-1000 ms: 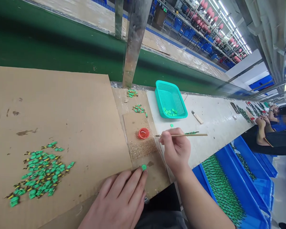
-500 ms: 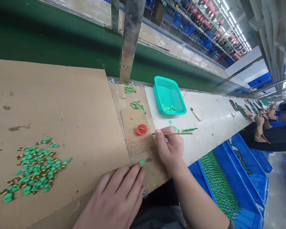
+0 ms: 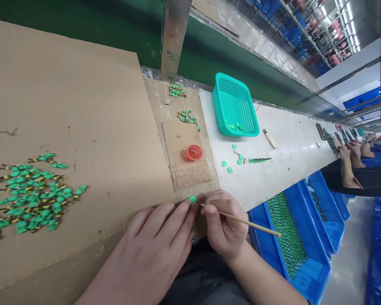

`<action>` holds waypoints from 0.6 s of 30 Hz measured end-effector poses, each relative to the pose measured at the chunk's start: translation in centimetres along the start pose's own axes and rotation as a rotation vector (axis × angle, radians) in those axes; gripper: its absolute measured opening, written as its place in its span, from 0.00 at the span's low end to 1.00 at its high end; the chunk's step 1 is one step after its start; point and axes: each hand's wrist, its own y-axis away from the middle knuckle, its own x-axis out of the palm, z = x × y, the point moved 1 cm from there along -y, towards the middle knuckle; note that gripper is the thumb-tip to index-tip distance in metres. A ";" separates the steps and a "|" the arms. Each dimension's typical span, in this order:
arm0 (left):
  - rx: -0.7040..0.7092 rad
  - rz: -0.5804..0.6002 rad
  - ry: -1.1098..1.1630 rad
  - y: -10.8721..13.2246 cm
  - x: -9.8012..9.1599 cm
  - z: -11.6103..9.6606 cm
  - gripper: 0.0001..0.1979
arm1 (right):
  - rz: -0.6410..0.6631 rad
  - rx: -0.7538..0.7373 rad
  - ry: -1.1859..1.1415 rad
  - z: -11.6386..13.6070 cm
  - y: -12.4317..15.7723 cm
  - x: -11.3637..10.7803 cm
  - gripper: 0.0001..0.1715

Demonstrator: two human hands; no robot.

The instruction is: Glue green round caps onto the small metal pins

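My right hand [image 3: 227, 222] pinches a thin paintbrush [image 3: 250, 222] with a wooden handle. Its dark tip points left, close beside a small round green button [image 3: 192, 198]. That button sits at the fingertips of my left hand [image 3: 157, 241], whose fingers lie close together over the cardboard edge; the thumb is hidden. Beyond both hands, a small red cup [image 3: 194, 153] of liquid stands on a speckled cardboard piece [image 3: 190, 178]. Several loose green buttons [image 3: 230, 170] lie on the white table to the right, near a row of small green pieces [image 3: 259, 160].
A turquoise basket [image 3: 220, 112] holding a few green buttons stands at the back. A short tool with a pale handle [image 3: 270, 139] lies right of it. Green pieces [image 3: 34, 195] are heaped on the left cardboard [image 3: 114, 127]. Blue bins [image 3: 317, 254] flank the table; a co-worker [image 3: 346, 173] sits beyond.
My right hand has brought the paintbrush from beside the red cup down to the button at my left fingertips. More loose buttons show on the white table. The camera view has tilted.
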 end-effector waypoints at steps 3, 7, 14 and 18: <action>0.021 0.007 -0.007 -0.1 -0.1 0.0 0.26 | 0.002 0.003 0.014 -0.2 0.0 0.0 0.11; -0.002 0.014 0.008 -0.2 -0.1 -0.2 0.26 | 0.002 0.015 0.023 -0.2 0.1 0.0 0.11; -0.015 0.006 0.022 -0.1 0.0 -0.3 0.24 | 0.008 0.017 0.025 -0.1 0.0 0.0 0.11; -0.011 0.013 0.026 -0.1 -0.1 -0.3 0.24 | 0.015 0.010 0.024 -0.1 -0.2 0.0 0.11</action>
